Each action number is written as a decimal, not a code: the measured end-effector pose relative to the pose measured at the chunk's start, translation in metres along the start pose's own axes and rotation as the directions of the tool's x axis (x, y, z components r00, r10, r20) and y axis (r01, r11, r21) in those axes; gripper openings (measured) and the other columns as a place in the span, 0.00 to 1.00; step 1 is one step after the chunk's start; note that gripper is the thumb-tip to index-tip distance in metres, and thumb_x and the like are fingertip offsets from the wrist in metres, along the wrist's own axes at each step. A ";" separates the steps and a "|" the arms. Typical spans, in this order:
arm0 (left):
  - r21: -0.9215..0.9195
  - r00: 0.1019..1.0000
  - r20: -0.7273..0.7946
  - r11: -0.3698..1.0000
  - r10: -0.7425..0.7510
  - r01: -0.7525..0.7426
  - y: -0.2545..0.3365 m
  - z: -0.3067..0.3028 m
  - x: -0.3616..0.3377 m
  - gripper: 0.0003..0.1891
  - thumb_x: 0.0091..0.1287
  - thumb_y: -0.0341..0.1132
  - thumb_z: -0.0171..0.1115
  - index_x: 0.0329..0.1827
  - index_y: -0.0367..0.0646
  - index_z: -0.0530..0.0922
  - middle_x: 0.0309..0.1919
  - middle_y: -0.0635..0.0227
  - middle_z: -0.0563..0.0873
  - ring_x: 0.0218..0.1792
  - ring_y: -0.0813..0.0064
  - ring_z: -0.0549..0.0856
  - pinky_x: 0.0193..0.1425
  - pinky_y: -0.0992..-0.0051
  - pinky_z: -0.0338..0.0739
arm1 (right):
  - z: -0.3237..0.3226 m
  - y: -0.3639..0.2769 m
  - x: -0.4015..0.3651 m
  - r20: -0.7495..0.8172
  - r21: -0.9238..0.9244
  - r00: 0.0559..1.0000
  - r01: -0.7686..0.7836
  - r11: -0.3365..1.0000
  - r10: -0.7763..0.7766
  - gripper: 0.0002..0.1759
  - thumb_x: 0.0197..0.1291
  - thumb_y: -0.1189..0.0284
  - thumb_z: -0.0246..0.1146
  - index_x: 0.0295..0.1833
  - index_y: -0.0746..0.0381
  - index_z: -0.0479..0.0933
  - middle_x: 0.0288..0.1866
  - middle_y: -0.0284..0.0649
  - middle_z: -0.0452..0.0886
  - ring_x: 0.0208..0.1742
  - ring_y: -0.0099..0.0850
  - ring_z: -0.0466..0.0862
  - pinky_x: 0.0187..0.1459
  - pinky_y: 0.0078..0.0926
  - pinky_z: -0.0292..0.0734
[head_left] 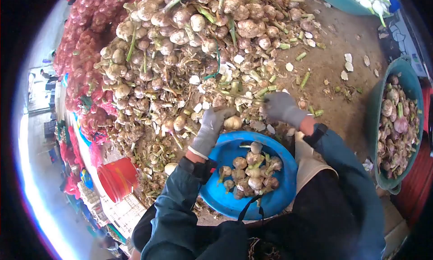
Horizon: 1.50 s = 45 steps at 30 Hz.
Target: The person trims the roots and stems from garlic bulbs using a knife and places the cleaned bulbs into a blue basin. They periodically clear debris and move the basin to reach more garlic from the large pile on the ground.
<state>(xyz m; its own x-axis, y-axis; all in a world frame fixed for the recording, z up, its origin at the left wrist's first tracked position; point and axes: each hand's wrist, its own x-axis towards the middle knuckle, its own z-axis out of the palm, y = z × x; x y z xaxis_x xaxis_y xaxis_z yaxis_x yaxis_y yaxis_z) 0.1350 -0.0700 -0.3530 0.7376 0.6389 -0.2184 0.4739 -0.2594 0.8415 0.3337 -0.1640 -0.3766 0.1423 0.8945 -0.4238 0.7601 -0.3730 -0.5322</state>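
My left hand [211, 130], in a grey glove, is closed at the near edge of the garlic pile [176, 57]. A garlic bulb [233, 122] shows right against its fingers, which seem to grip it. Opposite it, my right hand [282, 108] wears the same kind of glove and is curled over the pile. What that hand grips is hidden by its fingers. A long thin stem [239, 96] runs beside its fingertips. Below both hands sits a blue basin [216, 199] with several garlic bulbs [255, 172] inside, some with short stems.
At the right stands a green tub [378, 138] of garlic. Another tub [343, 3] at the top right holds white peeled pieces. A red bucket [118, 179] is at the left, near red mesh sacks [85, 48]. Stem cuttings [305, 79] and skins litter the ground.
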 end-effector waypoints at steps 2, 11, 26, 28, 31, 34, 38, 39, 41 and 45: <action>-0.557 0.943 0.089 0.769 -0.321 0.314 0.003 -0.006 -0.001 0.08 0.55 0.34 0.53 0.31 0.38 0.75 0.27 0.66 0.80 0.29 0.73 0.80 0.33 0.77 0.74 | 0.021 0.053 0.002 0.078 -0.210 0.976 -0.181 0.961 0.201 0.16 0.44 0.63 0.54 0.41 0.55 0.74 0.34 0.47 0.77 0.37 0.42 0.77 0.41 0.37 0.71; -0.926 0.845 0.302 0.074 -0.441 0.369 -0.032 0.046 -0.002 0.14 0.59 0.44 0.45 0.38 0.44 0.73 0.34 0.63 0.79 0.36 0.64 0.77 0.41 0.69 0.72 | -0.003 -0.022 -0.030 -0.135 -0.077 0.964 0.221 0.972 -0.230 0.13 0.42 0.63 0.57 0.34 0.57 0.72 0.29 0.40 0.77 0.33 0.39 0.78 0.33 0.36 0.71; -0.304 0.935 -0.248 0.937 -0.252 0.172 -0.019 0.079 -0.011 0.09 0.56 0.37 0.49 0.37 0.45 0.72 0.31 0.67 0.77 0.33 0.70 0.77 0.36 0.74 0.73 | 0.009 -0.008 -0.020 -0.216 -0.032 0.945 0.246 0.969 -0.247 0.14 0.39 0.69 0.57 0.37 0.55 0.72 0.28 0.41 0.77 0.32 0.40 0.77 0.33 0.36 0.71; -0.341 0.917 -0.261 0.918 -0.301 0.204 -0.010 0.071 -0.017 0.08 0.55 0.36 0.50 0.36 0.45 0.71 0.31 0.67 0.77 0.31 0.71 0.77 0.34 0.75 0.73 | 0.014 0.020 -0.013 -0.134 -0.055 0.991 -0.036 0.998 0.029 0.14 0.41 0.66 0.56 0.38 0.56 0.73 0.31 0.43 0.77 0.35 0.41 0.78 0.36 0.36 0.72; -0.081 0.983 0.070 0.983 0.173 -0.167 0.030 0.030 -0.037 0.16 0.52 0.42 0.57 0.38 0.38 0.72 0.37 0.63 0.76 0.41 0.70 0.75 0.46 0.75 0.68 | 0.026 0.066 -0.015 -0.172 -0.096 0.944 -0.301 0.949 0.282 0.17 0.44 0.62 0.55 0.39 0.58 0.74 0.31 0.46 0.78 0.36 0.42 0.77 0.40 0.35 0.71; -0.480 0.749 0.658 0.808 0.074 0.342 0.060 -0.018 -0.029 0.18 0.57 0.41 0.55 0.44 0.36 0.72 0.39 0.61 0.76 0.45 0.72 0.73 0.54 0.72 0.62 | 0.016 0.054 -0.024 -0.155 0.110 0.942 -0.282 0.953 0.297 0.20 0.43 0.60 0.54 0.42 0.58 0.74 0.34 0.47 0.78 0.38 0.43 0.77 0.43 0.35 0.70; 0.725 0.981 0.089 0.686 -0.173 0.056 -0.057 -0.075 -0.023 0.22 0.49 0.37 0.60 0.50 0.51 0.69 0.45 0.64 0.73 0.48 0.64 0.73 0.49 0.65 0.69 | 0.022 0.054 -0.018 0.009 0.002 0.961 -0.276 0.961 0.276 0.24 0.42 0.58 0.55 0.46 0.58 0.72 0.39 0.48 0.76 0.43 0.43 0.75 0.47 0.34 0.68; 0.961 0.992 0.024 0.277 -0.127 0.012 -0.075 -0.085 -0.025 0.23 0.49 0.36 0.59 0.51 0.52 0.68 0.45 0.63 0.73 0.47 0.61 0.74 0.47 0.63 0.70 | 0.027 0.053 -0.013 0.043 0.005 0.955 -0.293 0.956 0.292 0.25 0.42 0.58 0.55 0.48 0.58 0.71 0.41 0.48 0.76 0.45 0.42 0.74 0.49 0.34 0.67; 0.977 0.978 0.051 0.215 -0.201 -0.007 -0.129 -0.095 -0.034 0.23 0.49 0.36 0.58 0.51 0.55 0.67 0.44 0.63 0.73 0.45 0.60 0.75 0.46 0.64 0.71 | 0.033 0.049 -0.012 0.080 0.006 0.948 -0.311 0.950 0.309 0.26 0.42 0.58 0.55 0.49 0.57 0.70 0.44 0.48 0.75 0.48 0.41 0.73 0.50 0.33 0.65; 0.882 0.889 -0.101 0.374 -0.446 0.288 -0.106 -0.089 -0.031 0.18 0.52 0.38 0.55 0.48 0.58 0.69 0.44 0.63 0.73 0.45 0.57 0.75 0.45 0.63 0.70 | 0.038 0.053 -0.016 0.126 -0.015 0.962 -0.243 0.970 0.243 0.26 0.42 0.59 0.55 0.50 0.56 0.70 0.45 0.48 0.74 0.49 0.40 0.72 0.51 0.33 0.65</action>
<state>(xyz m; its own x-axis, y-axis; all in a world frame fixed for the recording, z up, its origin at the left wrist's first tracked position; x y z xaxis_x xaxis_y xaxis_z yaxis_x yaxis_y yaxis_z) 0.0187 0.0019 -0.3911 0.3961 0.7572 -0.5194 0.8135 -0.5517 -0.1840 0.3476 -0.2070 -0.4255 0.2420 0.7385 -0.6293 0.7120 -0.5758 -0.4019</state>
